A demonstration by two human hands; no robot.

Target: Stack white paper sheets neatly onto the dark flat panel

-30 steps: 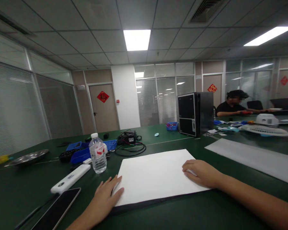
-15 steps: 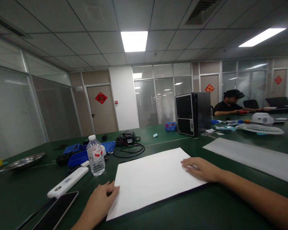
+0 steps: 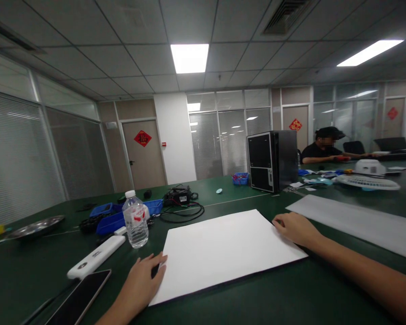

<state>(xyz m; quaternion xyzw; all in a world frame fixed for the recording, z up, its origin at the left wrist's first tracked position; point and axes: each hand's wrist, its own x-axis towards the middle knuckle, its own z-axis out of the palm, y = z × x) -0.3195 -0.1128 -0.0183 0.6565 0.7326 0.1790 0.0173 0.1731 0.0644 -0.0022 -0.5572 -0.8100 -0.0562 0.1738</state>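
A large white sheet of paper (image 3: 223, 255) lies flat on the green table before me. My left hand (image 3: 142, 280) rests at the sheet's left edge. Its thumb and index finger are apart, their tips on the paper's border. At the opposite side, my right hand (image 3: 296, 230) is closed at the right edge, fingers bent and bunched together around the border. Its fingertips are partly hidden, so how firmly it grips I cannot tell. Beyond my left hand stands a clear water bottle (image 3: 135, 223) with a white cap.
Left of my left hand lie a phone (image 3: 79, 298) and a white elongated device (image 3: 96, 257). Blue trays (image 3: 111, 223) and a black adapter with cables (image 3: 179, 196) sit behind. A computer tower (image 3: 272, 160) stands farther back. Another white sheet (image 3: 358, 223) lies right; a person (image 3: 320, 151) sits beyond.
My right hand has slid from the paper's top surface outward to its right edge, and its fingers have bent. The sheet has shifted slightly. My left hand has moved a little along its edge.
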